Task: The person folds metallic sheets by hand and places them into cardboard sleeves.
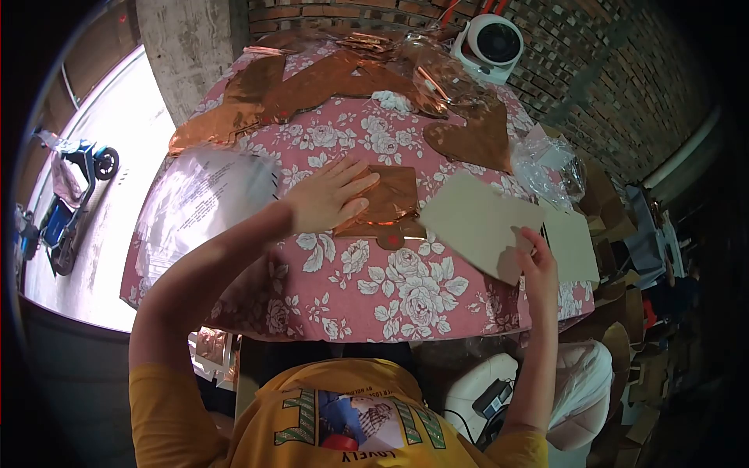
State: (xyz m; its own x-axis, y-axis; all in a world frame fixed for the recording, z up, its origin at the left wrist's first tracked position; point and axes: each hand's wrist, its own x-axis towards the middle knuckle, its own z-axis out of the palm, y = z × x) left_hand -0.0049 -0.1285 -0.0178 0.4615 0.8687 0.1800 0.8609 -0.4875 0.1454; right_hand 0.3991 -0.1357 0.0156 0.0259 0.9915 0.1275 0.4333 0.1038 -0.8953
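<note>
Room: brick wall (593, 70) on the far side, and a small white fan (491, 45) stands at the far edge of the table.
Table: we see a pink flowered cloth (367, 288) covering it.
Left hand: our left hand (328, 199) lies flat with the fingers spread, pressing on the copper foil piece (390, 201); it grips nothing.
Copper foil piece: in the middle of the table, just left of the card.
Right hand: our right hand (537, 261) pinches the near right corner of the beige card (477, 222), lifting it a little at a tilt.
Far side: more copper foil sheets (281, 90) and a copper heart (476, 139).
Left side: a clear plastic sheet (195, 203) hangs over the table edge.
</note>
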